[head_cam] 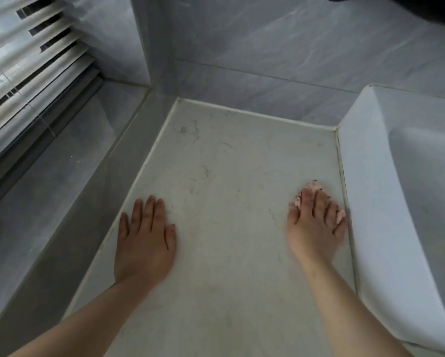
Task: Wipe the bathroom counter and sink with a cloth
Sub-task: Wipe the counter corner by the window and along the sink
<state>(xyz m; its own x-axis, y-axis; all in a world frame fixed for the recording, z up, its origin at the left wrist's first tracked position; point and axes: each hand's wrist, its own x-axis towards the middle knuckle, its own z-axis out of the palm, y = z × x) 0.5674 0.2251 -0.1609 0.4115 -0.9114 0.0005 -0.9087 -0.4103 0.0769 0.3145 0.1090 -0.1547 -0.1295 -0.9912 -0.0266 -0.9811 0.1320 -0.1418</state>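
Left hand (145,240) lies flat on the counter (229,161), right hand (315,228) presses a pink cloth (311,186) under its fingers (305,199), sink (376,176) just beside them.

grey tiled walls (293,47) (window blinds (23,73))

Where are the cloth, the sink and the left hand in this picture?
cloth (312,186): head view, the pink speckled edge at its far end.
sink (365,181): head view, its white left side.
left hand (145,243): head view, the back of the hand.
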